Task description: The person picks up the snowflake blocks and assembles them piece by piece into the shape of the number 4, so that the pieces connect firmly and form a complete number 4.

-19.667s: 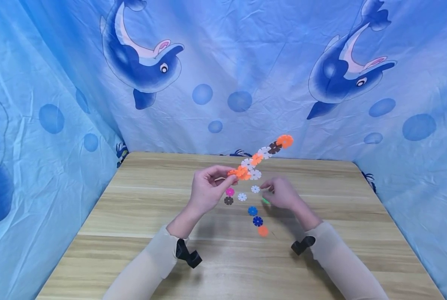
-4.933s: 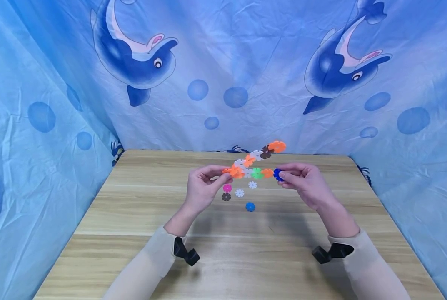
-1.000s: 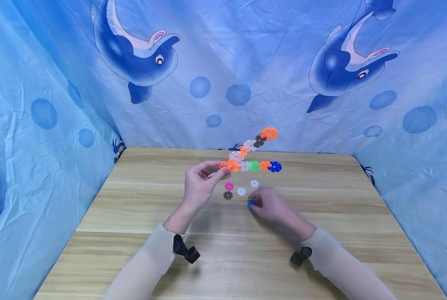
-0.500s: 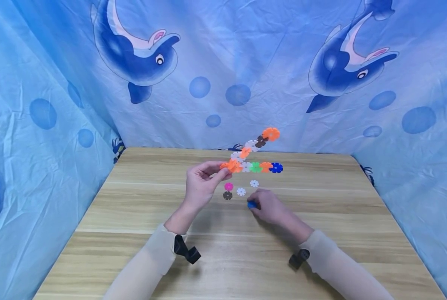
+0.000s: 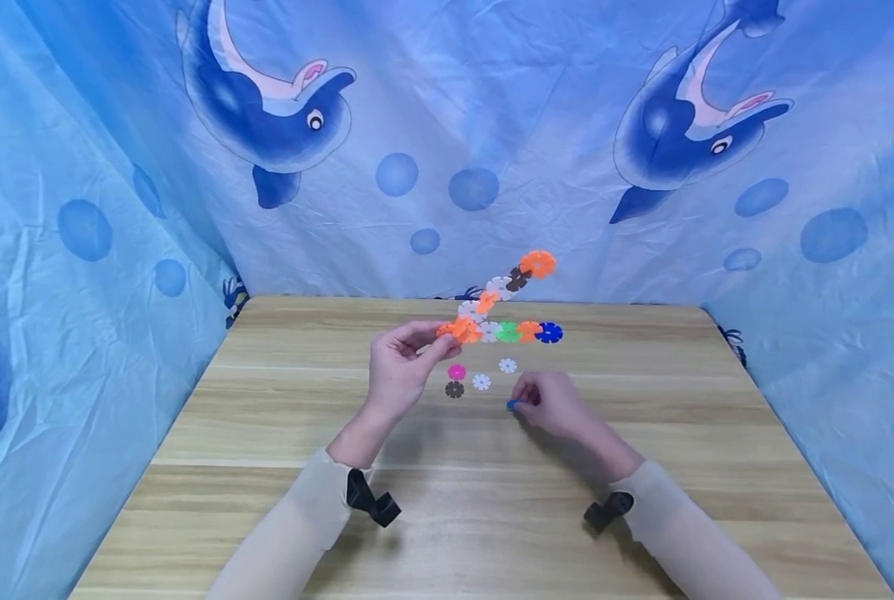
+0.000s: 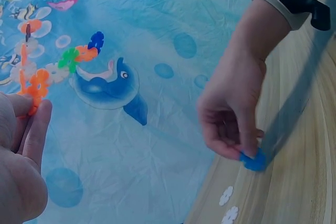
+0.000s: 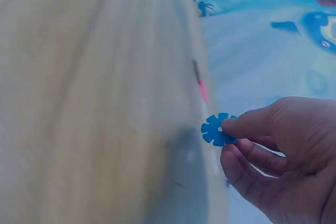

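Observation:
My left hand [image 5: 402,371] pinches the orange joint of a V-shaped build of interlocking snowflake discs [image 5: 508,332], raised above the table. One branch slants up through white, orange and brown to an orange disc [image 5: 538,264]. The other runs right through white, green and orange, ending in a dark blue disc [image 5: 548,332]. Low over the tabletop, my right hand [image 5: 555,406] holds a light blue snowflake disc [image 7: 212,129] between thumb and fingers. In the right wrist view its slotted rim faces left, partly covered by the thumb.
Loose discs lie on the wooden table [image 5: 447,517] between the hands: a pink disc [image 5: 456,372], a brown disc [image 5: 455,390] and two white ones, the nearer white disc [image 5: 481,382] beside them. A blue dolphin-print curtain [image 5: 432,125] surrounds the table's back and sides.
Green, orange and dark blue discs have joined the build's lower branch since the oldest frame. In the last second my right hand shifted slightly right with the light blue disc; my left stays put.

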The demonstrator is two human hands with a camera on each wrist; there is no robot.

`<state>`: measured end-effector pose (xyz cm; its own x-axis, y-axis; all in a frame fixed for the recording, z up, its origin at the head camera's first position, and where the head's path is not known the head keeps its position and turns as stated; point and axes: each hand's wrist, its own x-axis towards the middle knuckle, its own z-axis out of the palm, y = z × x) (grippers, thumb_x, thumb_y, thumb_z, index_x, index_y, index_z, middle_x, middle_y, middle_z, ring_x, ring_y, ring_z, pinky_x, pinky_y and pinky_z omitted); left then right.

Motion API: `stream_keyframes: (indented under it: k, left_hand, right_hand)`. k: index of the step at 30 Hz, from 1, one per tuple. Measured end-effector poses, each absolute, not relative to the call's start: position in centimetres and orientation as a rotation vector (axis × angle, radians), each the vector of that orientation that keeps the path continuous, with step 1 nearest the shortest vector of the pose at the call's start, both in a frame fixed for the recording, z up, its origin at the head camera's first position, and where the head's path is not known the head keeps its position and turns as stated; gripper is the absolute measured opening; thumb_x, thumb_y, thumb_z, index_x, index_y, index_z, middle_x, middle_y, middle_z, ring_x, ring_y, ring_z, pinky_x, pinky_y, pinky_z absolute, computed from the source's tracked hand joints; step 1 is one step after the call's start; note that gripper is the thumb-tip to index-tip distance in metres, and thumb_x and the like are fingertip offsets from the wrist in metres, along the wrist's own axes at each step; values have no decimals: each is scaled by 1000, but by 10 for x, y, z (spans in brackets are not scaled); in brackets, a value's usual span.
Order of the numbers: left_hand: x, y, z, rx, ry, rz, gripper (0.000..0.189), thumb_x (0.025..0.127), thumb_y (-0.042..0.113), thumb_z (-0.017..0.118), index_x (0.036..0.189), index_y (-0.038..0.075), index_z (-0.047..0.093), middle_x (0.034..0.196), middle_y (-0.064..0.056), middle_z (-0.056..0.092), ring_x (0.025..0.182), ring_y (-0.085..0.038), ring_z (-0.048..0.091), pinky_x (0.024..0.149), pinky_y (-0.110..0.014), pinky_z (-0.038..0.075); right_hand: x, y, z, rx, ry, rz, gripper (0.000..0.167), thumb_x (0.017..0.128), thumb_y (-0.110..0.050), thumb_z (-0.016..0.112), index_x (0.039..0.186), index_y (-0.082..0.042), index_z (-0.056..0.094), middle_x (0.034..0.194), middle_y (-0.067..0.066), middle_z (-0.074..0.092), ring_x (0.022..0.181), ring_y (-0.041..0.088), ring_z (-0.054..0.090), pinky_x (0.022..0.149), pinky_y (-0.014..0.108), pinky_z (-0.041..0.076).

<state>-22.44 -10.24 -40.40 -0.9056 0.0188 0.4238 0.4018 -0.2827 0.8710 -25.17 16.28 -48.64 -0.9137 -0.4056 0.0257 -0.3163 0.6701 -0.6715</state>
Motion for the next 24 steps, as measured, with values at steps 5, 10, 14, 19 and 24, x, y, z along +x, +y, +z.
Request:
stream_keyframes:
  k: [5,10,14,19,24]
  left_hand:
    - [-225,-102,-405,-541,-1684,-2283,25,91,-17,70,113,-26,65,93,6,82,83,-12,81,79,-34,68]
    - [-226,-102,-405,-544,-1668,-2290,24,90,-18,70,113,-26,65,94,6,82,83,-12,81,79,-34,68]
    - [-225,-102,-403,-541,-1669,-2287,24,91,-17,71,113,-25,65,94,5,82,83,-12,81,79,-33,68]
    - [-224,-102,-402,-546,-1672,-2279,24,91,-17,71,113,-25,66,94,6,82,83,-12,81,79,-33,68]
    - [-224,-102,-404,-544,-1666,-2282,22,91,-17,71,111,-22,68,94,5,82,83,-13,81,80,-34,68]
  right_hand:
    - [-253,179,-462,-534,2844,-1198,6,96,-8,77,102,-9,75,93,4,76,84,14,70,75,24,61]
    - [-253,195,-431,-426,2846,-1532,14,97,-9,77,108,-1,75,98,15,77,84,20,76,73,22,64]
    - [-248,202,-408,-455,2755,-1864,19,97,-4,75,113,7,72,97,10,77,81,13,78,75,21,65]
    - [-239,203,-391,-536,2659,-2104,19,97,0,74,114,10,70,92,-9,77,80,6,78,78,22,66]
    - [-230,201,-382,-584,2593,-2247,19,96,4,74,113,11,71,92,-8,79,79,8,79,78,23,66]
